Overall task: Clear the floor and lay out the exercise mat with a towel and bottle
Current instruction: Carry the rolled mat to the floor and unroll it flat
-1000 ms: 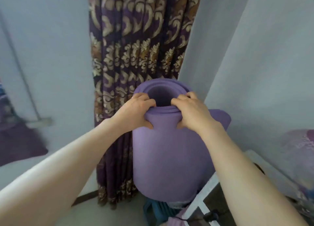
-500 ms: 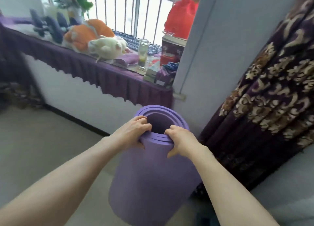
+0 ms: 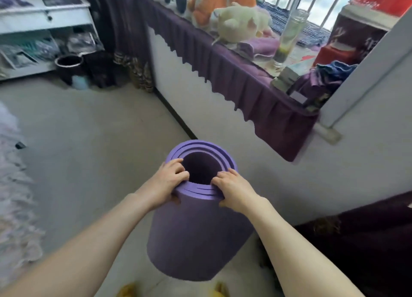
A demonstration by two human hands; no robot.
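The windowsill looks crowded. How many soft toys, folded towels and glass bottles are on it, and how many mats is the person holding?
Soft toys: 2, an orange plush toy and a cream plush toy
Folded purple towel: 1
Glass bottle: 1
Rolled purple mat: 1, gripped by the left hand and right hand
Total: 5

floor (image 3: 93,140): open left | right: ledge (image 3: 245,73) (cluttered), wall (image 3: 334,174)

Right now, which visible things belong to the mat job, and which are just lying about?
Job: rolled purple foam mat, gripped at its top rim by left hand and right hand; folded lilac towel; clear glass bottle.
Lying about: orange plush toy; cream plush toy; black bin.
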